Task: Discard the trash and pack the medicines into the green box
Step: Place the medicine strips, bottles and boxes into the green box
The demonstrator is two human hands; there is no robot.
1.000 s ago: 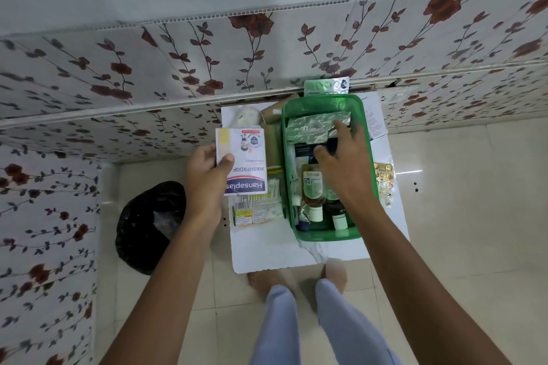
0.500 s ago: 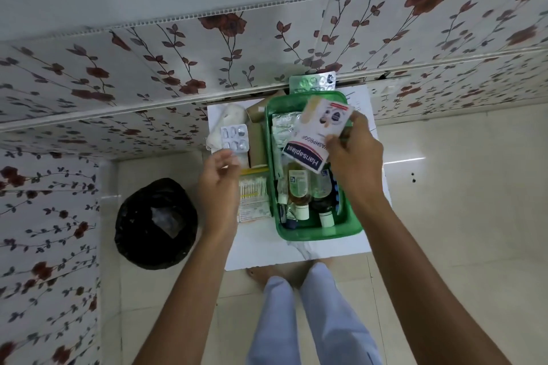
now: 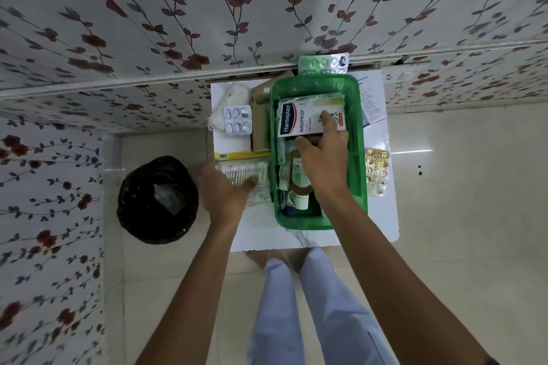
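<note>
The green box (image 3: 357,115) stands on a small white table (image 3: 382,216) against the wall. Bottles and sachets fill its near half. My right hand (image 3: 323,163) is inside the box, fingers pinching the white Hansaplast packet (image 3: 302,117), which lies flat across the box's far half. My left hand (image 3: 222,192) rests on a clear pack of cotton swabs (image 3: 243,170) left of the box, fingers spread over it. A silver blister strip (image 3: 237,120) lies further back on the left. A gold blister strip (image 3: 376,169) lies right of the box.
A black-lined trash bin (image 3: 157,200) with a crumpled wrapper stands on the floor left of the table. A green blister strip (image 3: 323,64) leans at the wall behind the box. A brown carton (image 3: 259,133) and a printed leaflet (image 3: 372,104) flank the box. My legs are below the table edge.
The Hansaplast packet passed from my left hand to my right and now lies inside the green box. My left hand dropped down onto the cotton swab pack.
</note>
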